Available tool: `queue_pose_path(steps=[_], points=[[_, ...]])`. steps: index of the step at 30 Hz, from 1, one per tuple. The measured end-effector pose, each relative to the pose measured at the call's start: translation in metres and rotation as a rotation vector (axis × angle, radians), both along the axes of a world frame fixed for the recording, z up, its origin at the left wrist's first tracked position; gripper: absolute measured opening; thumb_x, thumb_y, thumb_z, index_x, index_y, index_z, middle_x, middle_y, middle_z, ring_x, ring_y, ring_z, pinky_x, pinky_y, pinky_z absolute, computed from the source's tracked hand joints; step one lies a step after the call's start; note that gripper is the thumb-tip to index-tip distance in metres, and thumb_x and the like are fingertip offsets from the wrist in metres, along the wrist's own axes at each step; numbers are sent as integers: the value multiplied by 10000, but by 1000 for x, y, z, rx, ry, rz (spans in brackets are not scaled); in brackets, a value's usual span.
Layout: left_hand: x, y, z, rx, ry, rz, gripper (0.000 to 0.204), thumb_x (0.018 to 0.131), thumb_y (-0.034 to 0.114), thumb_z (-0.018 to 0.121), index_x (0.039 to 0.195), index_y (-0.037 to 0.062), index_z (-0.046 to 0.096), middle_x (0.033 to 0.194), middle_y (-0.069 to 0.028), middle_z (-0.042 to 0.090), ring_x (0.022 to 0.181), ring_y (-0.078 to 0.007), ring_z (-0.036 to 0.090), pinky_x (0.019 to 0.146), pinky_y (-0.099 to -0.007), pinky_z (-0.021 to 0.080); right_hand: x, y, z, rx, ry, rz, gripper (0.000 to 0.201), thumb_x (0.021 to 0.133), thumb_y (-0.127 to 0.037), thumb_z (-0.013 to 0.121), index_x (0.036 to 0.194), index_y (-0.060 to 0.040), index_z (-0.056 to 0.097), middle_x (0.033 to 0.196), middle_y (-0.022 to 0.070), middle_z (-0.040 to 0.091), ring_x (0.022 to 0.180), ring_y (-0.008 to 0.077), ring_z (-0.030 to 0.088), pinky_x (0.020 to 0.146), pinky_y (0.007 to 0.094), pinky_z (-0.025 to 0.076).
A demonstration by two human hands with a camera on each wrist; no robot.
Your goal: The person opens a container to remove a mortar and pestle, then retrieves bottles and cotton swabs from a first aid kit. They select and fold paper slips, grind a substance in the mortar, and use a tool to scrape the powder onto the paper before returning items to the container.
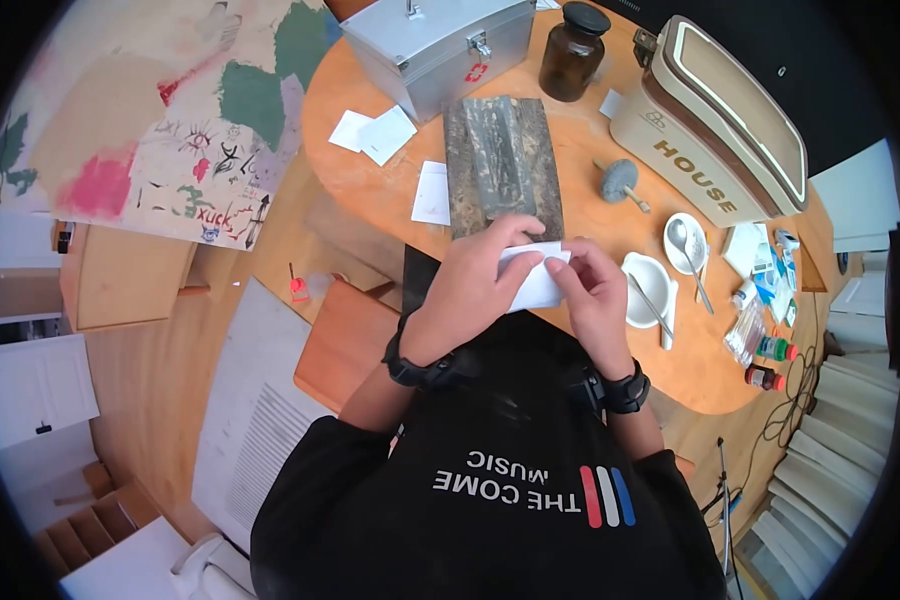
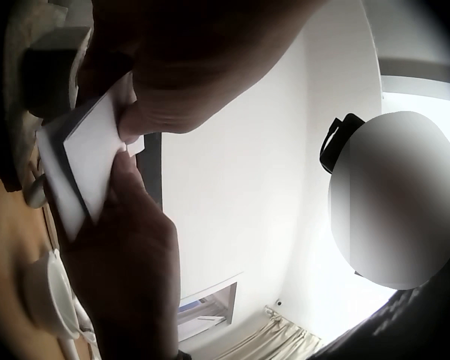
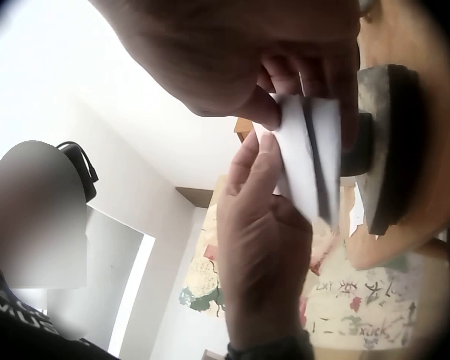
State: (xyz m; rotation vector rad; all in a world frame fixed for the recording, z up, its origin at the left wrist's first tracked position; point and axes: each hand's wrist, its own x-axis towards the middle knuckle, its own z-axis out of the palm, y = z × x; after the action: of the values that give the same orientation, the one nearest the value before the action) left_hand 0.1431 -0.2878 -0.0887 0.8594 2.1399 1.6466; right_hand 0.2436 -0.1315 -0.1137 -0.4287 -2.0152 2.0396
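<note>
In front of the torso, at the table's near edge, both hands hold a folded white paper (image 1: 538, 287). The left hand (image 1: 470, 285) pinches it from one side, thumb on top. On the other side, the right hand (image 1: 595, 300) pinches the paper between thumb and fingers. The right wrist view shows the folded layers of the paper (image 3: 298, 150) with a dark gap between them, both thumbs pressing along one edge. Just beyond the hands lies a dark stone slab (image 1: 500, 150) with a long hollow. White paper sheets (image 1: 431, 192) lie left of it.
A metal case (image 1: 450, 60), a brown jar (image 1: 573, 55) and a beige HOUSE box (image 1: 710, 130) stand at the back. To the right are a stone wheel on a wooden rod (image 1: 620, 181), a white mortar (image 1: 642, 280), a white bowl with a spoon (image 1: 680, 240) and small bottles (image 1: 773, 348).
</note>
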Motion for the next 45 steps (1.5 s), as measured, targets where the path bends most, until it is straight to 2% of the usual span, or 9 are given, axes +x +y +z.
queue_pose_path(steps=[3, 5, 10, 13, 15, 19, 26, 36, 45], points=[[-24, -22, -4, 82, 34, 154, 208, 942, 78, 702, 1138, 20, 667, 909, -124, 721, 789, -240, 699, 724, -354, 541, 2, -5, -9, 45, 43, 34, 71, 981, -24, 669, 1040, 5, 641, 875, -17, 619, 765, 39, 565, 678, 215, 458], [-78, -42, -38, 29, 46, 353, 252, 912, 73, 728, 1152, 20, 672, 892, -81, 678, 747, -177, 631, 706, -328, 521, 5, -5, -12, 53, 62, 7, 74, 979, -25, 670, 1037, 5, 634, 855, -28, 603, 758, 37, 561, 681, 215, 457], [-163, -45, -92, -498, 405, 111, 255, 902, 144, 735, 1109, 8, 675, 1026, -139, 654, 833, -244, 623, 768, -359, 518, 12, -2, -15, 9, 53, -21, 63, 982, -18, 661, 1024, 12, 625, 863, -15, 603, 762, 45, 568, 697, 218, 465], [-173, -41, -101, -454, 448, 49, 189, 907, 125, 701, 1022, -14, 645, 932, -207, 646, 816, -420, 631, 774, -453, 515, 14, 0, -14, 51, 89, -47, 65, 986, -20, 658, 1027, 14, 621, 869, -11, 607, 776, 46, 575, 706, 219, 466], [-176, -51, -94, -379, 404, 98, 182, 942, 138, 674, 1028, -14, 623, 917, -221, 653, 821, -409, 643, 757, -461, 507, 18, 2, -15, 45, 80, -92, 62, 988, -19, 655, 1028, 14, 620, 872, -12, 606, 783, 47, 578, 710, 221, 467], [-170, -72, -53, -342, 267, 242, 175, 1016, 156, 599, 1067, -9, 575, 900, -252, 658, 822, -413, 656, 724, -477, 488, 20, 5, -21, 10, 72, -127, 58, 991, -18, 652, 1026, 16, 620, 879, -9, 608, 796, 51, 581, 719, 222, 467], [-146, -71, -31, -293, 746, 246, 67, 1023, 24, 536, 1078, 8, 570, 911, -221, 644, 855, -433, 655, 748, -465, 502, 9, 3, -16, -6, 106, -22, 50, 993, 6, 634, 1037, 21, 616, 959, 20, 612, 892, 83, 604, 799, 251, 495], [-61, -20, 41, 84, 469, 65, 187, 932, -96, 524, 1011, -4, 667, 976, -127, 677, 841, -262, 681, 724, -335, 519, -47, 4, 47, -396, 300, 182, 126, 1019, -25, 582, 1142, -26, 608, 1397, 107, 603, 1246, 173, 582, 1055, 333, 466], [-48, 5, 25, 107, 434, -91, 242, 862, -158, 481, 966, -32, 658, 1041, -168, 690, 955, -338, 698, 818, -361, 540, -21, 5, 24, -811, 229, 62, 164, 1032, -39, 584, 1189, -21, 626, 1203, 82, 678, 1095, 138, 631, 961, 327, 499]])
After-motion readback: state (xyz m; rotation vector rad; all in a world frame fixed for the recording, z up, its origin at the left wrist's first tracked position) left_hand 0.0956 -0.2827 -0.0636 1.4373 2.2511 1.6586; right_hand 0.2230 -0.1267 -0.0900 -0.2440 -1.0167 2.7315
